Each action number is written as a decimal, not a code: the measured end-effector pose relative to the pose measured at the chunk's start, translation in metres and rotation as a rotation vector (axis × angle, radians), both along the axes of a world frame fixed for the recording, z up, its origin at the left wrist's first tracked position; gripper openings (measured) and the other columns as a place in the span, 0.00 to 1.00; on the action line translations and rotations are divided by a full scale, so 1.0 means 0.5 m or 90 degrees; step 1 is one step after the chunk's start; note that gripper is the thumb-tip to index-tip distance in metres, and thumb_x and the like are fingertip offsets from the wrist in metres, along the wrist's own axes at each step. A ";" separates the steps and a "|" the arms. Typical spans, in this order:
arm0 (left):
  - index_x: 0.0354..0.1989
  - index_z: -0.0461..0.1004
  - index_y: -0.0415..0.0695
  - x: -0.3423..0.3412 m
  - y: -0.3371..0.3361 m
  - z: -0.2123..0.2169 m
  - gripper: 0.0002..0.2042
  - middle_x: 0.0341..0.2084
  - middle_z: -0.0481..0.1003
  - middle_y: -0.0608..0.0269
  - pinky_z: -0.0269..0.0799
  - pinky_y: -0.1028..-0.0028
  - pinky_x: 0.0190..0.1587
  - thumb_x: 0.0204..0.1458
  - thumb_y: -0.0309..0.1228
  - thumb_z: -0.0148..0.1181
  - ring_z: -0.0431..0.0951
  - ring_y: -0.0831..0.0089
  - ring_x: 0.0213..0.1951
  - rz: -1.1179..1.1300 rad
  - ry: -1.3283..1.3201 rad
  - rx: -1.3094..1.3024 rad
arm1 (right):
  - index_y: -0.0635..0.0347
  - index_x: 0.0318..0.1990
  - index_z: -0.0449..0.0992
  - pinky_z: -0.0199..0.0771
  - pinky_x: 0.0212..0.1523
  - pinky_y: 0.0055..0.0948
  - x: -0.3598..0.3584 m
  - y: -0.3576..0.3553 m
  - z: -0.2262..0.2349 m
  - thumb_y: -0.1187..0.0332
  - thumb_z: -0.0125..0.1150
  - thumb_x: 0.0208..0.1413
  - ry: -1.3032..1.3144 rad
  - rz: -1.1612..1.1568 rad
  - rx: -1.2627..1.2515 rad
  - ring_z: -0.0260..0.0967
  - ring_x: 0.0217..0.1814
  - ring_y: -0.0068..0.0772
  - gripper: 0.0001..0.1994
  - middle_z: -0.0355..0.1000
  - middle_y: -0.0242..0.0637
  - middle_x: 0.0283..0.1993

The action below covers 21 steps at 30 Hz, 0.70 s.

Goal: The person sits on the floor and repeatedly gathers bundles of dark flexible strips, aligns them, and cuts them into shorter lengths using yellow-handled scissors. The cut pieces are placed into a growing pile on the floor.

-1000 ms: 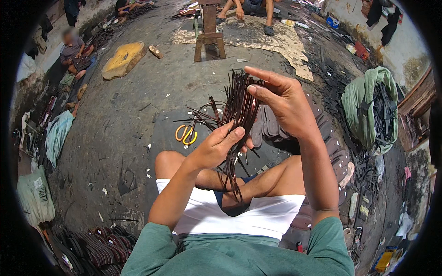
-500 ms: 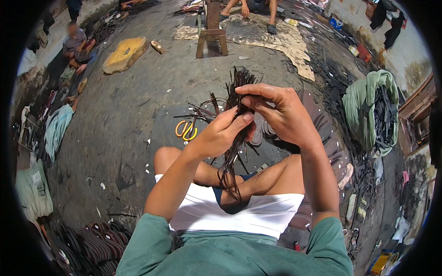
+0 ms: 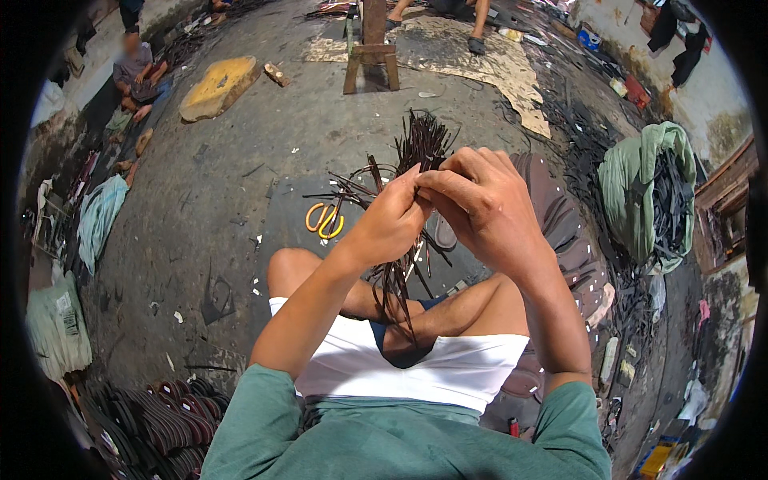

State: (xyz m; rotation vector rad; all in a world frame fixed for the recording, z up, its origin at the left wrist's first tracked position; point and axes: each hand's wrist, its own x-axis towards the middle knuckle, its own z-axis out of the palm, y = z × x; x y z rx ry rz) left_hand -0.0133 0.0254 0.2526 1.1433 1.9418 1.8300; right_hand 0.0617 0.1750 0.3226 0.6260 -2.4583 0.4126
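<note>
A bundle of thin dark brown strips (image 3: 422, 138) fans out above my hands, and its loose ends (image 3: 394, 300) hang below over my crossed legs. My left hand (image 3: 392, 218) is closed around the bundle's middle. Close against it, my right hand (image 3: 482, 196) is curled, thumb and forefinger pinched at the left fingertips; what lies in that pinch is too small to make out. Left of the bundle, more dark strips (image 3: 356, 190) lie on the floor beside scissors (image 3: 325, 221) with yellow-orange handles.
Dark sole-shaped pieces (image 3: 560, 228) spread at my right, beyond them a green sack (image 3: 632, 192) of black strips. More soles (image 3: 164, 420) are stacked at lower left. Ahead stand a wooden stand (image 3: 372, 64) and a yellow block (image 3: 218, 86). Other people sit farther off.
My right hand has come down from the upper part of the bundle, its fingers curling in to meet my left fingertips. My left hand has shifted slightly up.
</note>
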 end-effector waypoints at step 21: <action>0.50 0.68 0.38 0.009 0.009 0.013 0.12 0.38 0.71 0.64 0.68 0.77 0.43 0.59 0.24 0.46 0.71 0.77 0.39 -0.030 -0.005 0.036 | 0.62 0.37 0.72 0.68 0.47 0.42 -0.013 0.019 -0.001 0.76 0.60 0.50 -0.006 0.016 -0.022 0.71 0.41 0.43 0.07 0.69 0.40 0.37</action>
